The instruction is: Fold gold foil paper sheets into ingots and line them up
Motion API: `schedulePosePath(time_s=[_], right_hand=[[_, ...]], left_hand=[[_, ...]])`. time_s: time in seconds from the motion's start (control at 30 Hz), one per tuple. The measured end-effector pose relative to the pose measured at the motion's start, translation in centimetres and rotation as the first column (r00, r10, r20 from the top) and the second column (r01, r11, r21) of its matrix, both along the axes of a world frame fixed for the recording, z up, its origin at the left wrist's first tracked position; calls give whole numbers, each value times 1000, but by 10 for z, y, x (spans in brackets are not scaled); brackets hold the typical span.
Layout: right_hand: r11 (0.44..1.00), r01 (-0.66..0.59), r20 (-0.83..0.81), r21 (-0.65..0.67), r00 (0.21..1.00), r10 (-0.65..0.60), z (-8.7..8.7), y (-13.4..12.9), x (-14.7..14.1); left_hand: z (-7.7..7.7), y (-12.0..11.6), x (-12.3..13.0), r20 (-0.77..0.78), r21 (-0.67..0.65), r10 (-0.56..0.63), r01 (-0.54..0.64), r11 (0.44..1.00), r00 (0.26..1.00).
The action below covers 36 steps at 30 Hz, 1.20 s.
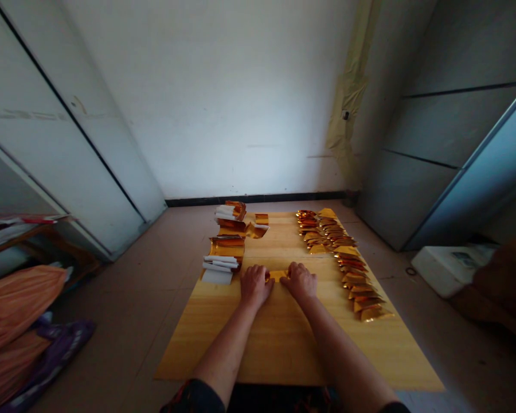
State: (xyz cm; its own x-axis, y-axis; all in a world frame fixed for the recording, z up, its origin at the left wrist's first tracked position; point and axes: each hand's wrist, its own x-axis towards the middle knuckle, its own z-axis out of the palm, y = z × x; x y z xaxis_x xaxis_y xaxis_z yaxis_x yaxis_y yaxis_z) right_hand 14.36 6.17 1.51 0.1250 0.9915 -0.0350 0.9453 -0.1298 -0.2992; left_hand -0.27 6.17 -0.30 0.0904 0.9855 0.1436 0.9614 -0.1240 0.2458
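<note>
Between my two hands lies a small piece of gold foil paper [278,276], low over the wooden board. My left hand [254,285] grips its left end with curled fingers. At the other end my right hand [301,282] pinches the same piece. Left of my hands, stacks of gold and white foil paper sheets [227,246] run along the board's edge. A few loose gold sheets [257,229] rest beside them. To the right, rows of folded gold foil pieces [356,281] overlap one another.
The wooden board [284,350] stands before me, a white wall [241,103] behind it. Grey cabinets [77,132] rise at the left, and a tall grey cabinet [447,126] at the right. A white box [449,267] sits on the right floor; orange bags [21,304] lie at the left.
</note>
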Motion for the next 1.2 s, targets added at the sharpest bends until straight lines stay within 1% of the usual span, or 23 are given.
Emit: schedulePosePath(time_s=[0.13, 0.23, 0.3, 0.43, 0.57, 0.63, 0.73, 0.87, 1.0, 1.2], right_hand=[[1000, -11, -85, -9, 996, 10, -4, 3, 10], [999, -33, -141, 8, 989, 34, -10, 4, 17], [998, -48, -165, 31, 985, 52, -14, 4, 22], [990, -83, -178, 114, 979, 103, -25, 3, 32], [967, -149, -206, 209, 960, 192, -31, 1, 41], [963, -161, -227, 216, 951, 210, -30, 1, 44], [968, -165, -248, 189, 946, 209, -28, 2, 47], [959, -204, -215, 200, 945, 246, -27, 1, 47], [945, -230, -148, 233, 952, 268, -27, -3, 44], [933, -262, -91, 248, 952, 292, -23, -7, 43]], left_hand=[[1, 4, -3, 25, -2, -30, 30, 1000, 999], [1, 8, -3, 54, 19, -71, 70, 997, 996], [2, 11, -1, 69, 25, -78, 77, 997, 995], [2, 12, 6, 83, 12, -56, 55, 998, 995], [1, 11, 12, 103, -12, -8, 10, 1000, 995], [0, 10, 12, 117, -16, 4, -2, 1000, 993], [1, 9, 10, 130, -31, 9, -6, 1000, 992], [2, 6, 6, 126, -35, -20, 25, 999, 992], [0, 1, 4, 109, 28, -76, 73, 997, 991], [-4, 2, 3, 90, 83, -97, 90, 993, 991]])
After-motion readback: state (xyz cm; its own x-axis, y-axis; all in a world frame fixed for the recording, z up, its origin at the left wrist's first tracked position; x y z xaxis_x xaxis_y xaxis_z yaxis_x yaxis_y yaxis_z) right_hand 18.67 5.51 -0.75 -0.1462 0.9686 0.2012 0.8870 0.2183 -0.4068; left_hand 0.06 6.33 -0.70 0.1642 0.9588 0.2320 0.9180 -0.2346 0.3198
